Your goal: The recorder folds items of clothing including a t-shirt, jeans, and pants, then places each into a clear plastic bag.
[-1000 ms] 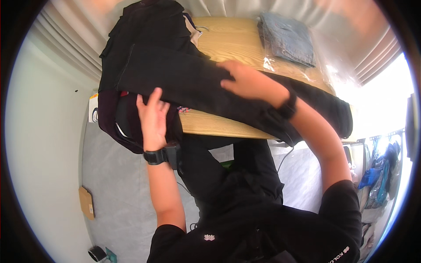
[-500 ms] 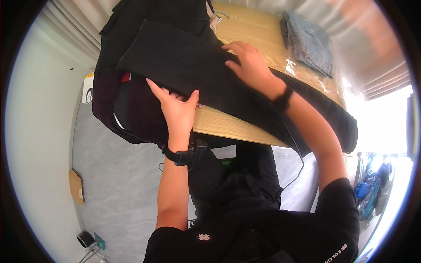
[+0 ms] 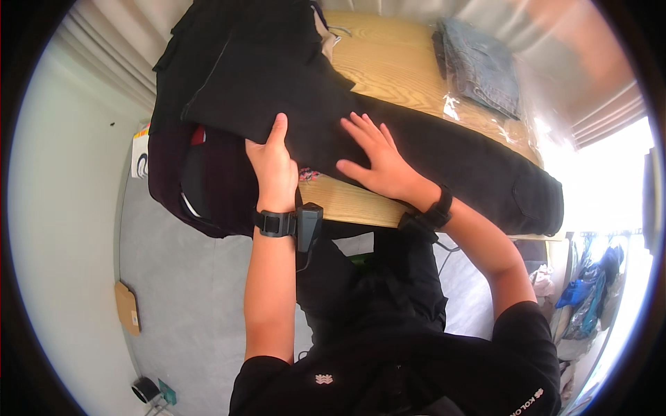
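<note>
A pair of black trousers (image 3: 451, 149) lies across the wooden table (image 3: 395, 55). One leg stretches to the right, and a folded part lies over the left side. At the near edge of that folded part is my left hand (image 3: 274, 170), its thumb on top and its fingers curled underneath, gripping the cloth. My right hand (image 3: 381, 159) rests palm down on the trousers farther right, with fingers spread. Left of my left hand, a dark maroon item (image 3: 165, 170) hangs over the table's edge, partly covered by the black cloth.
Folded blue jeans (image 3: 482, 73) and clear plastic lie at the table's far right. A white box (image 3: 139, 154) stands at the left, beside the maroon item. Cardboard (image 3: 127, 307) is on the grey floor (image 3: 187, 291). Bagged clothes (image 3: 590, 295) hang at the right.
The near leg part that crossed toward the lower right has been drawn back and left, showing the leg beneath. My left hand now grips its edge; my right hand moved nearer me.
</note>
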### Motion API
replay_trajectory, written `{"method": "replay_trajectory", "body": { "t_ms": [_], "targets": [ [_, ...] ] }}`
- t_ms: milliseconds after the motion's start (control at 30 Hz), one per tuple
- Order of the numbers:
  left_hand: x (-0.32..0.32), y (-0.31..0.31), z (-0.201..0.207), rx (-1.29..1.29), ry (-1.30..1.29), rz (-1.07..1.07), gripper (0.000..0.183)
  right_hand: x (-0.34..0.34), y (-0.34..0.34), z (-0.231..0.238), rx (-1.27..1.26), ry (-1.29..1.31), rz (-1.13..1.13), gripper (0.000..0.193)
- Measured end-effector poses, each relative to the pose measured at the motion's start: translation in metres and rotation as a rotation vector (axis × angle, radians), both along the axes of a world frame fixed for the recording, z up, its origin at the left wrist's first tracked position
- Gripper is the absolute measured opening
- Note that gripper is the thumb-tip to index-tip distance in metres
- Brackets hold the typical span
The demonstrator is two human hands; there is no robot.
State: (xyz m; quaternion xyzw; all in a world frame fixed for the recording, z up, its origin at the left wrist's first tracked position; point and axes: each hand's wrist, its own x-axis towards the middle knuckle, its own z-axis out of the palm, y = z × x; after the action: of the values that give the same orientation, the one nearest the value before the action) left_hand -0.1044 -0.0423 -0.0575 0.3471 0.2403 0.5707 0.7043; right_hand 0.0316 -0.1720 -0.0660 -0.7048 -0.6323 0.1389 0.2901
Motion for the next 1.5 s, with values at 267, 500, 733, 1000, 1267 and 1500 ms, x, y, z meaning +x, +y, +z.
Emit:
{"method": "replay_trajectory", "body": {
  "t_ms": [267, 500, 733, 1000, 1267, 1500],
  "targets": [
    [0.014, -0.04, 0.064, 0.765, 0.508, 0.135, 0.022, 0.021, -0.054, 0.043, 0.414, 1.159, 0.034, 0.065],
    [0.042, -0.081, 0.067, 1.561, 1.003, -0.268, 0.067, 0.069, -0.106, 0.058, 0.395, 1.915, 0.16, 0.069],
    [0.039, -0.082, 0.007, 1.626, 1.32, -0.347, 0.065, 0.08, -0.109, 0.017, 0.093, 1.219, -0.546, 0.064],
    [0.025, -0.06, 0.017, 1.603, 1.384, -0.451, 0.056, 0.073, -0.096, 0.024, 0.328, 0.116, -0.589, 0.073],
    [0.026, -0.035, 0.038, 1.522, 1.318, -0.746, 0.035, 0.09, -0.069, 0.022, 0.014, 0.004, -0.446, 0.031],
    [0.051, -0.001, 0.037, 1.457, 1.364, -0.793, 0.047, 0.071, -0.071, 0.03, 0.215, -0.378, -0.558, 0.052]
  ]
}}
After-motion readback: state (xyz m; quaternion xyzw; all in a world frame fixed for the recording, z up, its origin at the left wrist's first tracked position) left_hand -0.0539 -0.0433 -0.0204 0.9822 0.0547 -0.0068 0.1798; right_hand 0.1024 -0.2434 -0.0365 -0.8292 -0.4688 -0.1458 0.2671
